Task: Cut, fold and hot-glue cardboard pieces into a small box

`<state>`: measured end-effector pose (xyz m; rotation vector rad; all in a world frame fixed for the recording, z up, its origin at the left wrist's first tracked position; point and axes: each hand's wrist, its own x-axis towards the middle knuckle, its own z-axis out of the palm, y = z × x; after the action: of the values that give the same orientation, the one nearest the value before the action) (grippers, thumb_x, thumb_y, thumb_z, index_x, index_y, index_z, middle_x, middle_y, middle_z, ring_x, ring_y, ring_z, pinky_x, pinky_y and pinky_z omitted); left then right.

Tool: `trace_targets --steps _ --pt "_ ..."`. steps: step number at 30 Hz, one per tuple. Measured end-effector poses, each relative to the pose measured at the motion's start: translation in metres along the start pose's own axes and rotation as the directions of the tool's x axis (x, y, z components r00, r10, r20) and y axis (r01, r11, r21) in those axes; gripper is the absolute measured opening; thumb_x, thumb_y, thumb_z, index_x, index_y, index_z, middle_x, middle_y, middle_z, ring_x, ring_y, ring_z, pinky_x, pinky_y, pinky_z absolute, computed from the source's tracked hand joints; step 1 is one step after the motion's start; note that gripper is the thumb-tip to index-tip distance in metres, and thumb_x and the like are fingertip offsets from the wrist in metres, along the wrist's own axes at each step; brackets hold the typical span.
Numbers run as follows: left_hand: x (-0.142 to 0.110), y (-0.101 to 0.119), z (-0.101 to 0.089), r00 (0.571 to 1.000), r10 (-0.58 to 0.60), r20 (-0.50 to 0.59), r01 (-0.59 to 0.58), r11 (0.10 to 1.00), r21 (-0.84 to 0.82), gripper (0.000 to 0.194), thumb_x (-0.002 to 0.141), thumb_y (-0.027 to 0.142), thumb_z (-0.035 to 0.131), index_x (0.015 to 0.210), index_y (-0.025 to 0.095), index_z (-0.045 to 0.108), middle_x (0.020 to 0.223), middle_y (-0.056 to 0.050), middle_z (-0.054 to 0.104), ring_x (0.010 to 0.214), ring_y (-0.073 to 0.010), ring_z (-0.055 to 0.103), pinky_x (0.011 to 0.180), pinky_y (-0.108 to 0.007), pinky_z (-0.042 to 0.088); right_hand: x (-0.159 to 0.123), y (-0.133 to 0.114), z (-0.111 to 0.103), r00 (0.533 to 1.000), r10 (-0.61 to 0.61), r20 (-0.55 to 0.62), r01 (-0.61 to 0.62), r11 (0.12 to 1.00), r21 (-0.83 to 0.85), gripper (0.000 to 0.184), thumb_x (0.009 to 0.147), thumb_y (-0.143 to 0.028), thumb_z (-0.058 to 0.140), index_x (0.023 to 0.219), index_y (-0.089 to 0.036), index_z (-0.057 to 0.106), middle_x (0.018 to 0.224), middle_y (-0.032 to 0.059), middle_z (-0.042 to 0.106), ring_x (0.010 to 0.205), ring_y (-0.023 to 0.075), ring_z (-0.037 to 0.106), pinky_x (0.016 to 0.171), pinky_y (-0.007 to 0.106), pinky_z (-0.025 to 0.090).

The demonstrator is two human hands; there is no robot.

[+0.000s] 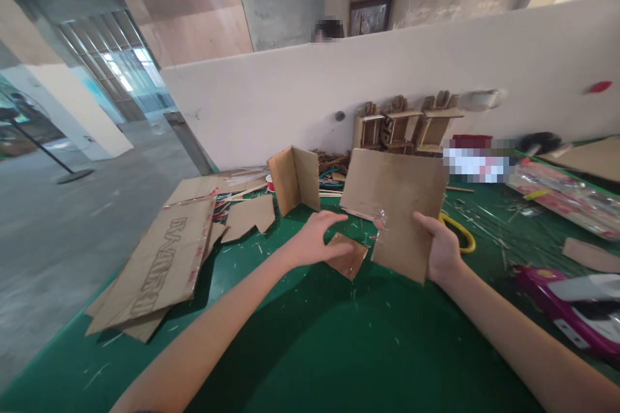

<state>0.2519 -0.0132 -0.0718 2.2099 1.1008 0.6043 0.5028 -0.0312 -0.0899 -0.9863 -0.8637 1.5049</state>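
My right hand (442, 248) grips a large flat cardboard sheet (394, 206) by its lower right edge and holds it tilted above the green table (310, 342). A bit of clear tape sticks out at the sheet's left edge. My left hand (314, 239) is closed on a small brown cardboard piece (349, 258), pinching its upper left corner just over the table, beside the big sheet.
A folded cardboard piece (294, 179) stands behind my hands. Printed cardboard sheets (159, 264) overhang the table's left edge. Yellow-handled scissors (460, 232) lie behind the sheet. A pink object (566, 310) and plastic-wrapped packs (566, 197) sit right. Cardboard models (404, 126) stand by the white partition; a person's head shows above it.
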Motion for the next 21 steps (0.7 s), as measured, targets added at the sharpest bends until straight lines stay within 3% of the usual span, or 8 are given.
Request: trace_targets --steps 2,3,6,9,14,19,21 --pt "0.004 -0.002 0.001 0.98 -0.074 -0.183 0.027 0.97 -0.243 0.062 0.08 0.053 0.063 0.133 0.022 0.05 0.138 -0.015 0.05 0.126 -0.0309 0.046 0.097 -0.043 0.042 -0.002 0.001 -0.003 0.994 0.09 0.064 -0.091 0.996 0.006 0.041 0.071 -0.05 0.057 0.102 -0.025 0.068 0.089 0.0112 0.075 0.092 0.037 0.069 0.079 0.052 0.055" --pt "0.006 -0.003 0.002 0.969 -0.097 -0.226 0.007 0.929 -0.369 0.058 0.081 0.05 0.064 0.129 0.02 0.052 0.135 -0.015 0.053 0.124 -0.0294 0.049 0.096 -0.042 0.043 -0.003 0.003 -0.004 0.986 0.136 0.095 -0.138 0.99 0.016 0.041 0.071 -0.05 0.059 0.101 -0.024 0.069 0.09 0.0114 0.075 0.092 0.0372 0.069 0.08 0.052 0.055" --pt "0.011 -0.005 0.003 0.975 -0.108 -0.196 -0.047 0.756 -0.652 0.045 0.08 0.044 0.067 0.115 0.016 0.06 0.116 -0.013 0.065 0.109 -0.0247 0.06 0.092 -0.039 0.047 -0.005 0.007 -0.004 0.96 0.24 0.144 -0.246 0.969 0.021 0.044 0.07 -0.049 0.062 0.103 -0.021 0.069 0.096 0.0119 0.075 0.093 0.0378 0.069 0.08 0.051 0.055" --pt "0.011 -0.005 0.006 0.973 -0.183 -0.142 0.012 0.652 -0.758 0.037 0.078 0.041 0.071 0.103 0.014 0.063 0.098 -0.009 0.069 0.089 -0.0194 0.065 0.079 -0.035 0.052 -0.005 0.008 -0.002 0.943 0.28 0.18 -0.282 0.959 -0.011 0.048 0.072 -0.05 0.061 0.109 -0.019 0.066 0.097 0.0119 0.075 0.094 0.038 0.068 0.08 0.051 0.055" --pt "0.01 -0.005 0.007 0.947 -0.291 -0.139 0.06 0.581 -0.812 0.034 0.074 0.038 0.074 0.096 0.015 0.062 0.091 -0.005 0.065 0.079 -0.0166 0.064 0.065 -0.032 0.057 -0.005 0.004 0.005 0.943 0.217 0.253 -0.2 0.975 -0.093 0.059 0.081 -0.064 0.045 0.119 -0.022 0.061 0.104 0.0113 0.074 0.099 0.0346 0.067 0.085 0.048 0.053" --pt "0.011 -0.004 -0.008 0.894 -0.332 -0.299 -0.082 0.536 -0.84 0.033 0.071 0.035 0.076 0.095 0.018 0.062 0.095 -0.003 0.064 0.078 -0.0155 0.064 0.058 -0.027 0.057 0.004 0.001 0.006 0.98 0.01 0.2 0.029 0.981 -0.191 0.078 0.081 -0.08 0.018 0.121 -0.025 0.057 0.108 0.0115 0.071 0.101 0.0326 0.067 0.083 0.048 0.052" --pt "0.009 0.004 -0.022 0.861 -0.337 -0.381 -0.16 0.531 -0.832 0.03 0.071 0.033 0.076 0.094 0.019 0.061 0.095 -0.002 0.065 0.077 -0.0145 0.064 0.059 -0.026 0.056 0.01 0.004 0.004 0.984 -0.058 0.166 0.087 0.981 -0.171 0.076 0.082 -0.08 0.017 0.118 -0.026 0.057 0.109 0.0114 0.07 0.1 0.0318 0.067 0.082 0.048 0.053"
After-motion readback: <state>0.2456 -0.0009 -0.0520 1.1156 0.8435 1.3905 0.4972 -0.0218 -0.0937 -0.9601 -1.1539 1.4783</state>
